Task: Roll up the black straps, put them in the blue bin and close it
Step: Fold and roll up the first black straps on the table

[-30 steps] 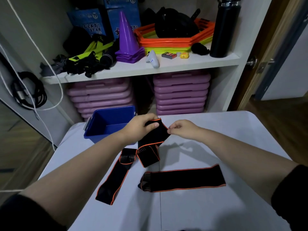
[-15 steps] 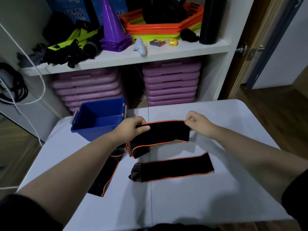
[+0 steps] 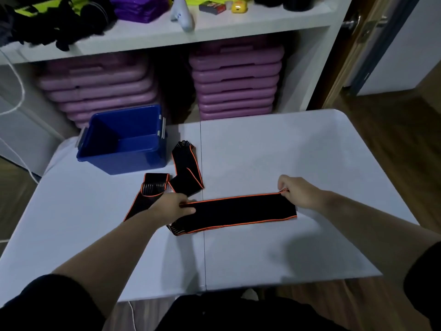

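Note:
My left hand (image 3: 170, 207) and my right hand (image 3: 297, 192) each pinch one end of a black strap with orange edging (image 3: 238, 210), stretched flat and low over the white table (image 3: 286, 151). It lies over a second strap, whose ribbed end (image 3: 177, 229) shows below my left hand. A third strap (image 3: 148, 191) runs diagonally to the left. Another black length (image 3: 187, 168) points toward the bin; my left hand hides whether it joins the held strap. The blue bin (image 3: 124, 161) stands open at the table's far left, and I see nothing in it or any lid.
Behind the table is a white shelf unit (image 3: 238, 25) with stacked purple cases (image 3: 236, 82) below and small items on top. A door (image 3: 372, 44) stands at the right. White cords (image 3: 16, 99) hang at the left. My dark lap is at the table's near edge.
The strap held bunched above the table has been pulled out straight between my hands and lowered over the horizontal strap. The view has tilted down.

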